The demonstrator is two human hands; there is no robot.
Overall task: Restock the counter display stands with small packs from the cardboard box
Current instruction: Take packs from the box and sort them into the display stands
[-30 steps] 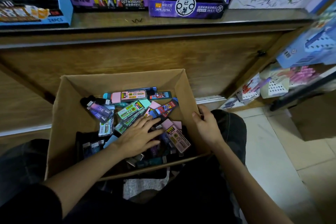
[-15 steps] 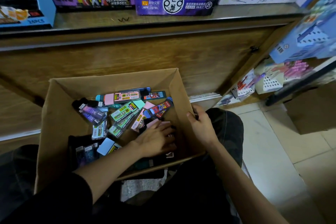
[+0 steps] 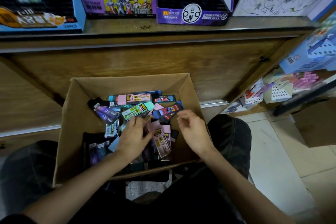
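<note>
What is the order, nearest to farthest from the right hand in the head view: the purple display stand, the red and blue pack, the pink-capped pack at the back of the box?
1. red and blue pack, just beyond the fingertips of the right hand.
2. pink-capped pack, at the back of the cardboard box, further left.
3. purple display stand, up on the counter.

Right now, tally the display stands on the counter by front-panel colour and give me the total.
Blue: 1, the blue-fronted stand at the left.
Purple: 2, the hero-print stand in the middle and the zodiac-pack stand to its right.
Total: 3
</note>
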